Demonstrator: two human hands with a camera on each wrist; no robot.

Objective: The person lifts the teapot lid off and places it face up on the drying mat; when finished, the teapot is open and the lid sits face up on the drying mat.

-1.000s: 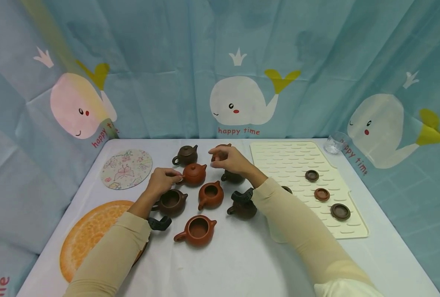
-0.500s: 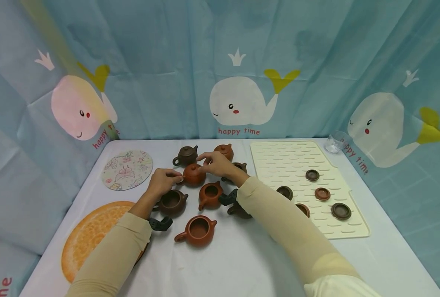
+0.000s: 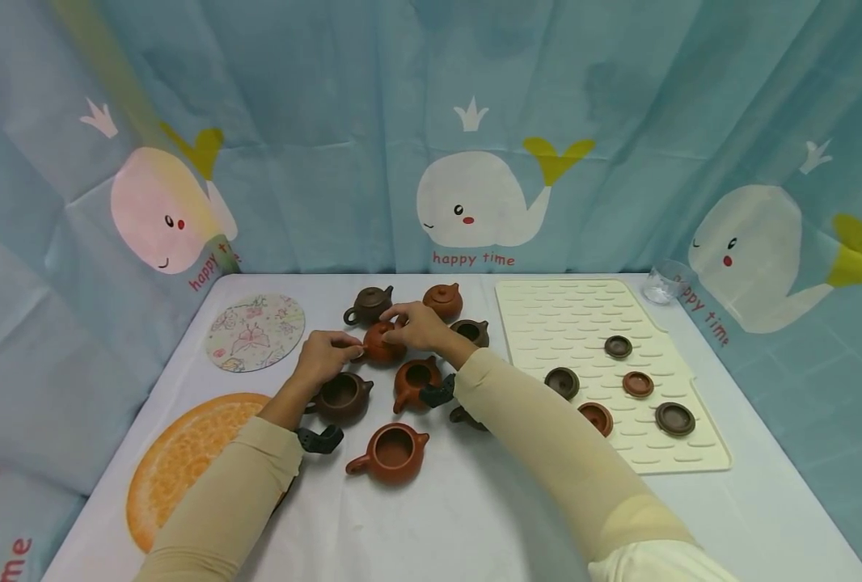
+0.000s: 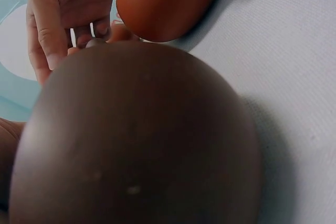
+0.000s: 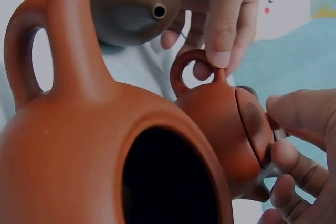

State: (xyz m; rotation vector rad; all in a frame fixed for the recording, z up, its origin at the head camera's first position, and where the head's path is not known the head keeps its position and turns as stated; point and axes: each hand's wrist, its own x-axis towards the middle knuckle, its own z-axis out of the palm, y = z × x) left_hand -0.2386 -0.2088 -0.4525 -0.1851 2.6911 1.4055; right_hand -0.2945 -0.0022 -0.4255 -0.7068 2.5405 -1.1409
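My left hand point(image 3: 322, 356) pinches the loop handle of a small reddish-brown clay teapot point(image 5: 210, 121) with a lid on it. At its lid point(image 5: 254, 124), the thumb and fingers of my right hand point(image 3: 422, 327) pinch the knob, which they mostly cover. The teapot stands upright on the table. Just in front of my left hand stands an open dark brown teapot point(image 4: 136, 140), which blocks much of the left wrist view. An open reddish teapot point(image 5: 68, 150) stands near the right wrist, close to that camera.
Lidded dark point(image 3: 370, 307) and reddish point(image 3: 442, 301) teapots stand behind; another open reddish teapot point(image 3: 395, 475) is in front. Several loose lids, one dark lid point(image 3: 674, 419) among them, lie on a cream mat point(image 3: 562, 303). A glass point(image 3: 661, 287), round floral mat point(image 3: 256, 333) and orange disc point(image 3: 183, 461) flank these.
My right hand has come left and nearer from beside the rear reddish teapot to the lid of the held teapot. My left hand has stayed on the handle.
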